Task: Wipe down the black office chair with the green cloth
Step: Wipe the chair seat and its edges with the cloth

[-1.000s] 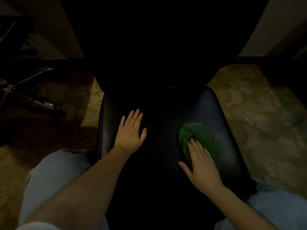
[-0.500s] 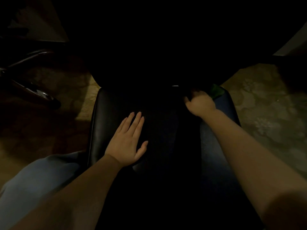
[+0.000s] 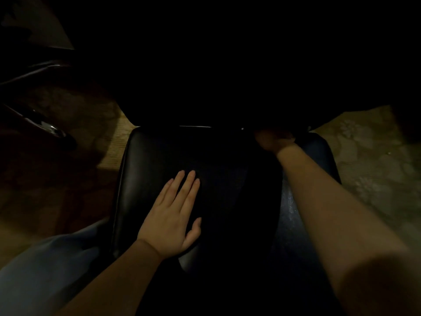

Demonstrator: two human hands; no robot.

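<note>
Fingers (image 3: 188, 185) of our left hand (image 3: 173, 217) lay straight & together on seat (image 3: 145, 165); right hand (image 3: 273, 140) at far crease: couldn't tell. Slow firm strokes seemed best.

- floor (image 3: 373, 169): carpet with a faint flower pattern; lit at the right, dim at the left
- black office chair (image 3: 159, 160) stands on it; glossy seat, backrest lost in shadow
- chrome chair-base leg (image 3: 45, 126) on the floor at far left, apart from the seat
- left hand (image 3: 173, 215) rests flat on the seat; fingers straight
</note>
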